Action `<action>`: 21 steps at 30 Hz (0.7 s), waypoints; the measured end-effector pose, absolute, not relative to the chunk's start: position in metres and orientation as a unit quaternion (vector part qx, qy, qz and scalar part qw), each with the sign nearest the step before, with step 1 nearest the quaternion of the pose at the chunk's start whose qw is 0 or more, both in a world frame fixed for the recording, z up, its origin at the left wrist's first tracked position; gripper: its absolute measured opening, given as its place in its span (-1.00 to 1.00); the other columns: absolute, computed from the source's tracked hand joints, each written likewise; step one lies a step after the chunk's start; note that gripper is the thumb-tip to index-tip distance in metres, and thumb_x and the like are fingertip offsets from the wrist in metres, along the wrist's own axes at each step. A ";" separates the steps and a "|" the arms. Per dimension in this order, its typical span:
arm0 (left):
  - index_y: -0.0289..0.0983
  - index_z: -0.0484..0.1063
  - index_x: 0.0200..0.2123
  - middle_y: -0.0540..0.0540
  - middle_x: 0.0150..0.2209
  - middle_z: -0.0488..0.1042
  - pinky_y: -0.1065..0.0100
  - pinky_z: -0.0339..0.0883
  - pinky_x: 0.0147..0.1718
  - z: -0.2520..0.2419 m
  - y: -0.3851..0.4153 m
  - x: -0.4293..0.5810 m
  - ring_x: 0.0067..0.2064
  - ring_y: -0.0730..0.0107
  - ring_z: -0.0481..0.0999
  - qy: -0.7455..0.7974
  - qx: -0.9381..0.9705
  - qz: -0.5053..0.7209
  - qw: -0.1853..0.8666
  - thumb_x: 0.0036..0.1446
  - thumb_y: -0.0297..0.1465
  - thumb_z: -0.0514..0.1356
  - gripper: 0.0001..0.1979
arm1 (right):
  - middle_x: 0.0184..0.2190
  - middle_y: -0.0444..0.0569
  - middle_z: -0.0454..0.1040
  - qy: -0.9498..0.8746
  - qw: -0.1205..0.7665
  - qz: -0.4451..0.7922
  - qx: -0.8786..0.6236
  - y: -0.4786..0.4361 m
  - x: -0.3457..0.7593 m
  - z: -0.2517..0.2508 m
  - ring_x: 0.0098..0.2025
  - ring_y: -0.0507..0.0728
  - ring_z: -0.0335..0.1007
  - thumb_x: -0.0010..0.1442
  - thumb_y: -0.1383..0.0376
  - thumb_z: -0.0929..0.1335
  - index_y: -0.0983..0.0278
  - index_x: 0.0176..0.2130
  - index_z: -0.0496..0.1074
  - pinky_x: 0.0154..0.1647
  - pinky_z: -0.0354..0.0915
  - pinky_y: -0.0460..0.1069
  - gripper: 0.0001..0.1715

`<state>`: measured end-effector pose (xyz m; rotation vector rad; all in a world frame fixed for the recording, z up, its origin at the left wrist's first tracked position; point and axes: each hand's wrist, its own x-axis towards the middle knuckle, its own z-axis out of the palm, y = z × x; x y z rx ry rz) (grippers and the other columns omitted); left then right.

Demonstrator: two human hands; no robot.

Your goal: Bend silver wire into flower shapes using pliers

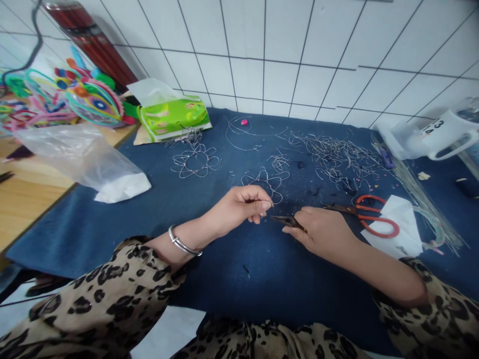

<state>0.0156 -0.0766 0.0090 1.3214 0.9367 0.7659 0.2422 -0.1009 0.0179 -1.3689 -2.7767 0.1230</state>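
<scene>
My left hand [243, 204] pinches a flower-shaped wire frame [275, 180] between thumb and fingers; its thin looped petals fan out above the knuckles. Wrapped around a pair of pliers [286, 220] is my right hand [322, 232], the jaws pointing left toward my left fingertips with a small gap between. A second wire flower [196, 161], with small pinkish spots around its ring, lies on the blue cloth [224, 279] to the upper left. My left palm hides part of the held wire.
Scissors with orange handles [377, 215] rest on white paper [400, 224] at right. Loose wire offcuts [337, 154] and long straight wires [426, 204] lie behind. A white mug [445, 132] stands far right. Left are a green tissue pack [175, 117] and a plastic bag [86, 154].
</scene>
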 end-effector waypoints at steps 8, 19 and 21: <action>-0.35 0.43 -0.38 0.01 -0.49 0.40 0.51 0.29 -0.52 0.010 -0.082 0.019 -0.52 0.60 0.38 0.425 0.596 0.394 0.556 0.09 -0.36 0.21 -0.85 | -0.49 -0.04 0.32 -0.916 0.112 -0.007 -0.385 -0.110 0.238 0.020 -0.40 0.08 0.19 0.23 0.02 0.19 0.30 -0.48 0.35 -0.35 0.04 -0.03 -0.53; -0.34 0.45 -0.37 -0.01 -0.52 0.41 0.49 0.33 -0.49 0.013 -0.093 0.027 -0.48 0.55 0.39 0.445 0.622 0.392 0.511 0.11 -0.36 0.18 -0.85 | -0.46 -0.03 0.34 -0.900 0.068 -0.033 -0.429 -0.111 0.232 0.015 -0.39 0.10 0.21 0.22 0.05 0.21 0.30 -0.43 0.37 -0.39 0.00 -0.01 -0.59; -0.34 0.45 -0.36 -0.01 -0.52 0.42 0.49 0.34 -0.49 0.013 -0.094 0.028 -0.49 0.54 0.39 0.451 0.624 0.391 0.504 0.12 -0.35 0.18 -0.85 | -0.46 -0.02 0.34 -0.899 0.067 -0.038 -0.431 -0.111 0.232 0.015 -0.39 0.11 0.21 0.21 0.06 0.22 0.30 -0.43 0.37 -0.39 -0.01 -0.01 -0.60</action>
